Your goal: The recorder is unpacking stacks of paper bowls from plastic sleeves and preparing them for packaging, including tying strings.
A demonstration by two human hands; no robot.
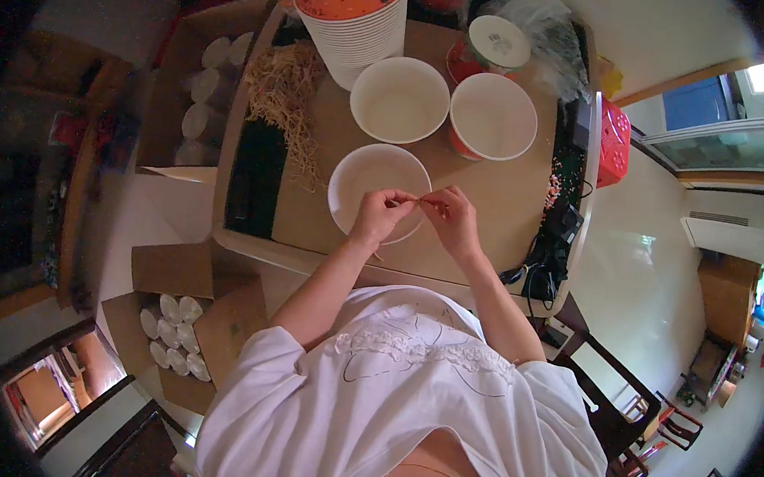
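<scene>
Both hands meet over the nearest white paper tub (347,187), with their fingertips almost touching. My left hand (386,212) is closed in a pinch, and so is my right hand (451,217). Something thin and brownish shows between the fingertips, too small to name. Behind this tub stand two more open white tubs, one in the middle (399,102) and another with an orange-red outside (494,118) to its right. Left of them lies a tangled heap of tan, string-like strands (284,90), some trailing toward the near tub.
A tall stack of white tubs (351,46) rises at the back. Near it are a lidded tub (499,43) and clear plastic wrap (547,37). Black cables (539,267) and small pink bits (554,188) lie along the right edge. Cardboard boxes (172,268) stand at left.
</scene>
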